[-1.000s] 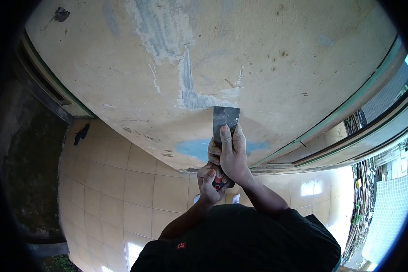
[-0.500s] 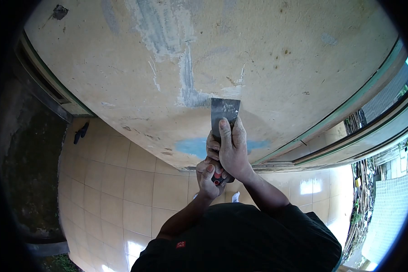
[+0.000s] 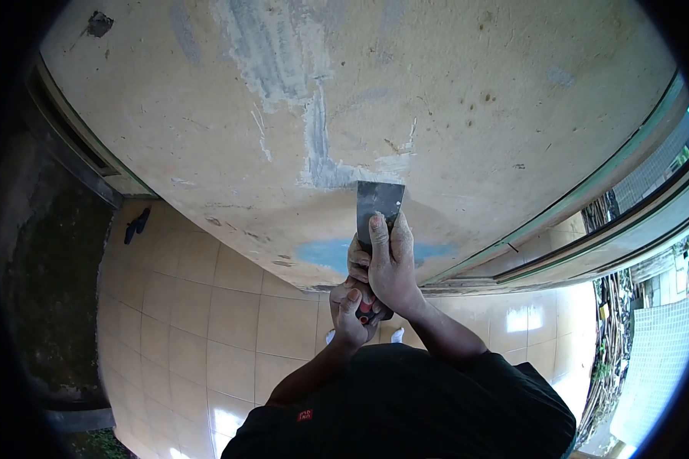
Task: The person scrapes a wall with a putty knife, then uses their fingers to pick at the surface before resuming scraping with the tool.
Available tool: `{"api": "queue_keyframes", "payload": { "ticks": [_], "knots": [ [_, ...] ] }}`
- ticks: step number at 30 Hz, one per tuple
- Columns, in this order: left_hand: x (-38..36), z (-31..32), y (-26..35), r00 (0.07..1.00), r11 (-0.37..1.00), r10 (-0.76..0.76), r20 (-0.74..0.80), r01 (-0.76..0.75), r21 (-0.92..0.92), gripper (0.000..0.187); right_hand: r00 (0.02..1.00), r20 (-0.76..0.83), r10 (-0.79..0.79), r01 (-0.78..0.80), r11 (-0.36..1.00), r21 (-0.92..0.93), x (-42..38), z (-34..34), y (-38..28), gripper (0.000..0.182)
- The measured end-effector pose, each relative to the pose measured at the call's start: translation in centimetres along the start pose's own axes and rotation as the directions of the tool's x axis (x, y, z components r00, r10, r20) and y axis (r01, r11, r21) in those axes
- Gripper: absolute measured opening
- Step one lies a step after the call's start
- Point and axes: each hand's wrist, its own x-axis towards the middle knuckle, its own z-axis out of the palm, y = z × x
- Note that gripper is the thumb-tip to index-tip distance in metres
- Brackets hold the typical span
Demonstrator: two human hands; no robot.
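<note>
A scraper (image 3: 378, 202) with a wide, dusty metal blade lies against the beige wall (image 3: 482, 191), its edge at the lower end of a pale scraped streak (image 3: 316, 138). My right hand (image 3: 395, 269) grips it high up, thumb pressed along the blade and fingers curled behind. Lower down, my left hand (image 3: 347, 315) is closed around the red and black handle, of which only the butt shows. Whitish dust coats both hands.
Higher on the wall is a larger grey-white scraped patch (image 3: 272, 50). A blue painted area (image 3: 325, 252) lies behind my hands. Tiled floor (image 3: 230, 317) spreads below, with a dark shoe (image 3: 136, 226) at left. A green-edged window frame (image 3: 566, 222) borders the right.
Both hands have drawn the scraper a short way down the wall, towards my body. More of the whitish mark above the blade's edge now shows.
</note>
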Motion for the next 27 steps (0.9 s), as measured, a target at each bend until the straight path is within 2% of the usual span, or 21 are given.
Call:
{"api": "queue_keyframes", "payload": {
  "ticks": [6, 8, 10, 12, 14, 18, 22, 24, 25, 26, 27],
  "knots": [
    [0.0, 0.3, 0.1, 0.999, 0.998, -0.023, 0.043, 0.025, -0.063, 0.032, 0.999, 0.041, 0.033, -0.034, 0.999, 0.023, -0.3, -0.3, -0.5, 0.012],
    [-0.6, 0.3, 0.1, 0.997, 0.998, -0.063, -0.045, 0.063, 0.006, 0.033, 0.998, 0.04, 0.043, -0.044, 0.998, 0.034, -0.6, -0.4, 0.0, 0.012],
    [-0.2, -0.1, 0.1, 0.996, 0.996, -0.084, -0.039, 0.083, -0.008, 0.033, 0.997, -0.02, 0.069, -0.068, 0.997, 0.02, -0.6, -0.4, 0.6, 0.013],
    [-0.6, -0.3, 0.0, 0.991, 0.993, -0.118, -0.059, 0.117, -0.026, 0.034, 0.998, 0.023, 0.06, -0.061, 0.997, 0.048, -0.3, -0.2, 0.1, 0.014],
    [-0.2, -0.3, 0.2, 0.997, 0.993, -0.077, 0.033, 0.079, -0.084, 0.037, 0.995, 0.06, 0.086, -0.089, 0.995, 0.048, -0.1, 0.4, -0.9, 0.013],
    [-0.8, -0.2, -0.3, 0.992, 0.993, -0.116, -0.058, 0.115, -0.027, 0.039, 0.995, 0.044, 0.093, -0.095, 0.994, 0.046, -0.5, -0.3, 0.4, 0.013],
    [-0.2, -0.5, 0.2, 0.995, 0.996, -0.09, -0.047, 0.089, -0.011, 0.039, 0.995, 0.024, 0.093, -0.093, 0.995, 0.019, -0.1, 0.3, 0.0, 0.013],
    [0.3, -0.2, 0.9, 0.999, 0.998, -0.045, 0.002, 0.045, 0.04, 0.04, 0.995, 0.056, 0.085, -0.09, 0.992, 0.089, 0.1, 0.7, -0.7, 0.012],
    [0.3, 0.7, 1.5, 0.999, 0.999, -0.018, -0.046, 0.019, 0.04, 0.038, 0.995, 0.06, 0.08, -0.085, 0.993, 0.087, 0.0, 0.6, -0.6, 0.012],
    [0.2, 0.6, 1.6, 0.999, 0.999, -0.011, -0.042, 0.013, 0.039, 0.038, 0.995, 0.097, 0.024, -0.028, 0.999, 0.043, -0.1, 0.3, -0.2, 0.014],
    [-0.2, 0.2, 1.9, 0.999, 1.0, 0.027, 0.023, -0.027, 0.008, 0.037, 0.99, 0.137, -0.026, 0.026, 1.0, 0.001, -0.3, 0.0, 0.3, 0.017]
  ]
}}
